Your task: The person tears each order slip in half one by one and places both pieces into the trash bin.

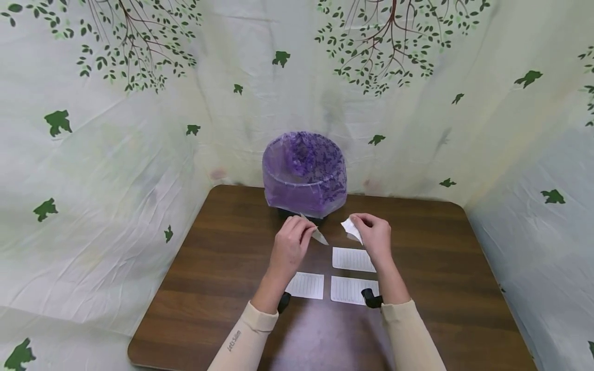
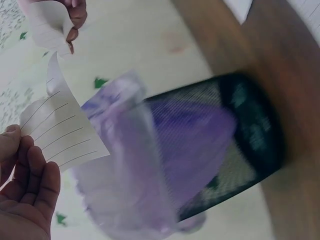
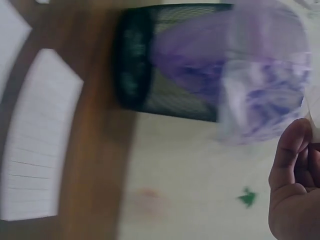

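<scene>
My left hand point(image 1: 289, 246) pinches a piece of lined paper point(image 2: 65, 127) between thumb and fingers; it has an uneven, curling edge. My right hand point(image 1: 375, 238) pinches another piece of white paper point(image 1: 351, 230), a short gap to the right. Both pieces are held above the table, in front of a wastebasket point(image 2: 242, 127) of dark mesh. A purple plastic bag point(image 1: 303, 193) lines it and folds over its rim. In the right wrist view, only a sliver of paper point(image 3: 314, 107) shows at the right edge, by the fingertips.
Three lined cards lie on the brown table point(image 1: 199, 288) below the hands: an upper right card point(image 1: 352, 259), a lower right card point(image 1: 348, 289) and a left card point(image 1: 308, 286), partly covered by the wrist. Behind the table hangs a leaf-patterned curtain point(image 1: 417, 154).
</scene>
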The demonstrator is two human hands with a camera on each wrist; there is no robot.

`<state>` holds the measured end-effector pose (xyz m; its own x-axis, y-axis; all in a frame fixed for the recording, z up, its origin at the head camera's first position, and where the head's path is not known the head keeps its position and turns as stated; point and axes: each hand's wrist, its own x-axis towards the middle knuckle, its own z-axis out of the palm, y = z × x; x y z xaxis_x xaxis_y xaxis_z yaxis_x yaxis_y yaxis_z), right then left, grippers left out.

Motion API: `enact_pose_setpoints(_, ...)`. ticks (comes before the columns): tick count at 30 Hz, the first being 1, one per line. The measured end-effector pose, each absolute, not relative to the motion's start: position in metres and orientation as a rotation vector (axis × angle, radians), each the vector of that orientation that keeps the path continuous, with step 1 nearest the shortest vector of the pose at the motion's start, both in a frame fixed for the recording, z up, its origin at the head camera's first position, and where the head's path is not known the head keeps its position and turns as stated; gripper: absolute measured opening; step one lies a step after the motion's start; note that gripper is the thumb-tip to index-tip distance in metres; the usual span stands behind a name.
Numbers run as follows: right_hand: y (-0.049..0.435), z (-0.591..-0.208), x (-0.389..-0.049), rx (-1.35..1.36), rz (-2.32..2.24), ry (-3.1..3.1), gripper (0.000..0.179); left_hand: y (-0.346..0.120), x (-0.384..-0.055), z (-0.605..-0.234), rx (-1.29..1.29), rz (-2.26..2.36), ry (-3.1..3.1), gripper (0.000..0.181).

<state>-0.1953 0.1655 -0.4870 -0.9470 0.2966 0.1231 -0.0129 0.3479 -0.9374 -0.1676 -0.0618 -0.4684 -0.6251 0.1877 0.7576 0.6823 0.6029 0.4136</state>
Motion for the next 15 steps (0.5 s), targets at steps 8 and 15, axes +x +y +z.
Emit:
enact_pose_setpoints(8, 0.149, -0.42, -0.222, -0.061, 1.669, -2.243, 0.026, -0.073, -0.198, -0.41, -0.673, -0.95, -2.033, 0.01)
enact_pose_setpoints(15, 0.127, -0.385, -0.261, -0.015, 1.706, -2.244, 0.029, -0.077, -0.241, -0.383, -0.581, -0.943, -2.033, 0.013)
